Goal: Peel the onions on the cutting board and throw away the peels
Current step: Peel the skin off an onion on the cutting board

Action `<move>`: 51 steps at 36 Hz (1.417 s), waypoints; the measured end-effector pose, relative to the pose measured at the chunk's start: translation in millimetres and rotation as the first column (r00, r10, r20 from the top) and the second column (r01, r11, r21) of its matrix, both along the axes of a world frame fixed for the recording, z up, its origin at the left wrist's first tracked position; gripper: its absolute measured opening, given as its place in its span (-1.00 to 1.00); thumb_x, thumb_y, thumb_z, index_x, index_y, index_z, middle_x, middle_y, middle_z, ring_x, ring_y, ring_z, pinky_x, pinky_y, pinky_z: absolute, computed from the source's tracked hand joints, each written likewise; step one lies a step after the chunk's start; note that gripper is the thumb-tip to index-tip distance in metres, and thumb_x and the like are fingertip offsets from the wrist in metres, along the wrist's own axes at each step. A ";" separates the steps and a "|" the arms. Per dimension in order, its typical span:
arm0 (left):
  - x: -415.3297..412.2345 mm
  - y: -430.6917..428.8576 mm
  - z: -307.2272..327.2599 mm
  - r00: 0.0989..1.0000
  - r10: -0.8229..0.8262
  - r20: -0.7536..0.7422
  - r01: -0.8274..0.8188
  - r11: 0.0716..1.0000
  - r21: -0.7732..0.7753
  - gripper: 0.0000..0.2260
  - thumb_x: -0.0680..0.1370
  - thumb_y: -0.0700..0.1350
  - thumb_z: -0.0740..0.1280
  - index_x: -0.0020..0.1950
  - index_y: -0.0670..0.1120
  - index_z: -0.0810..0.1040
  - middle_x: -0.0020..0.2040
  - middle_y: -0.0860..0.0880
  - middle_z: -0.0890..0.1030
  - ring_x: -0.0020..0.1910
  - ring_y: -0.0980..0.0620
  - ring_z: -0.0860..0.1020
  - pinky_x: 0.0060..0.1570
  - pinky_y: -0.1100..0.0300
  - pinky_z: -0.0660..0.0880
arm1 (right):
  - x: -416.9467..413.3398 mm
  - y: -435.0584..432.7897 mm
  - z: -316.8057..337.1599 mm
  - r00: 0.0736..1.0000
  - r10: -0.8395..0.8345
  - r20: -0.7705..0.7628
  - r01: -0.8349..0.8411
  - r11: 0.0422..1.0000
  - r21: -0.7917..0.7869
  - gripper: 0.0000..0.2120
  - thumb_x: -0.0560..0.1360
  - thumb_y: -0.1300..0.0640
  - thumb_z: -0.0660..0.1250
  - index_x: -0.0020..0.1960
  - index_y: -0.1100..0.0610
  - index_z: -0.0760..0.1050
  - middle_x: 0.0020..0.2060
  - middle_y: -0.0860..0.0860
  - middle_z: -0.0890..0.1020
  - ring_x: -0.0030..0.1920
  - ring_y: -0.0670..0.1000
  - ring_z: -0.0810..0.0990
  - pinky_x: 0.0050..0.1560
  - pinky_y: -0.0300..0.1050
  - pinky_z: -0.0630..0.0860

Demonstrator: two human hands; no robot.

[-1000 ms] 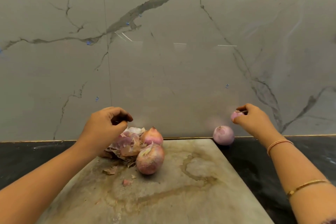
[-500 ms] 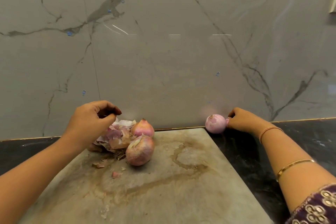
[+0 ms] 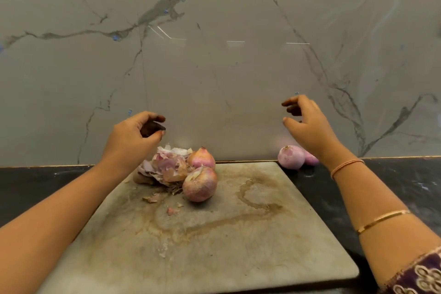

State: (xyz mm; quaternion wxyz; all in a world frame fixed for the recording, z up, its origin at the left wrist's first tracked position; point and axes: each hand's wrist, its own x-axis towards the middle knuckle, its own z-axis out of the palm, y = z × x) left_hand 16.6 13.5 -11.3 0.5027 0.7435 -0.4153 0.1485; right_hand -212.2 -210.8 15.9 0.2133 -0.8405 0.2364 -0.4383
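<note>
A stained stone cutting board [image 3: 238, 241] lies on the black counter. Two unpeeled onions sit on its far left part, one in front [image 3: 200, 184] and one behind [image 3: 201, 159]. A pile of peels [image 3: 164, 167] lies just left of them. My left hand [image 3: 133, 138] hovers above the pile with fingers loosely curled, and I see nothing in it. Off the board at the wall rest two peeled onions [image 3: 291, 157] [image 3: 312, 159]. My right hand [image 3: 307, 122] is raised above them, fingers relaxed and apart, holding nothing.
Small peel scraps [image 3: 171, 210] lie on the board in front of the pile. The black counter [image 3: 405, 188] runs along both sides of the board. A grey marble wall [image 3: 226, 67] rises right behind it.
My right hand set the small peeled onion down beside the other at the wall, let go and rose. My left hand stayed over the peel pile.
</note>
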 end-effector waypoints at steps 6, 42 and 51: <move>-1.6 -1.2 0.4 1.000 0.009 0.025 -0.010 0.999 0.031 -0.87 0.46 -0.14 0.46 -0.03 0.02 0.62 -0.13 0.08 0.62 -0.10 0.12 0.58 -0.12 0.40 0.42 | 31.1 71.3 27.8 0.917 0.238 -0.320 -0.241 0.970 0.032 -0.81 0.57 0.07 0.27 0.15 0.08 0.44 -0.02 0.06 0.61 -0.08 0.06 0.62 0.01 -0.02 0.53; -24.4 -6.4 -1.1 0.928 -0.258 0.271 0.259 0.965 0.029 -0.59 0.38 0.23 0.32 0.20 0.21 0.42 0.09 0.27 0.55 0.09 0.25 0.52 0.05 0.34 0.48 | 82.9 81.8 -8.3 0.736 0.616 0.280 -0.641 0.503 0.579 -0.65 0.36 -0.03 0.24 0.11 0.07 0.43 0.02 0.18 0.56 -0.26 0.09 0.60 -0.27 -0.06 0.57; -24.2 -7.1 -0.8 0.893 -0.244 0.377 0.284 0.957 -0.053 -0.75 0.46 0.11 0.31 0.11 0.12 0.53 0.01 0.24 0.58 -0.02 0.23 0.56 -0.06 0.26 0.52 | 77.6 82.4 -10.5 0.573 0.659 0.487 -0.767 0.222 0.602 -0.58 0.34 0.04 0.14 0.13 0.15 0.50 0.03 0.27 0.57 -0.19 0.24 0.63 -0.19 0.03 0.60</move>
